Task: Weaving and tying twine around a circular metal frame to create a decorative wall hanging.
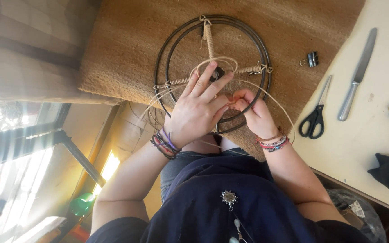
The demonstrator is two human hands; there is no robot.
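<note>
Metal rings, two of them set one inside the other, form a dark round frame (212, 72) lying on a woven straw-coloured mat (127, 49) directly ahead of the person. Three spokes wrapped in pale cord run from the centre of the frame outward: one to the far edge, one to the left, one to the right.

Head view, hands: the left hand (199, 108) lies flat over the near left part of the frame, fingers spread and extended, fingertips reaching the hub at the centre. It presses down rather than closing round anything. The right hand (253, 112) is just beside it, at the near right part of the frame, fingers curled and pinched on a thin pale cord (275, 101). That cord loops out to the right past the frame rim and back toward the wrist; further loose strands trail off to the left. Both wrists carry bands of coloured bracelets.

Head view, surroundings: a pale bench (361, 148) occupies the right side. On it lie black-handled scissors (316, 119) and, further right, a table knife (357, 74). A small black binder clip (311, 59) rests on the mat, near the frame's right edge.
</note>
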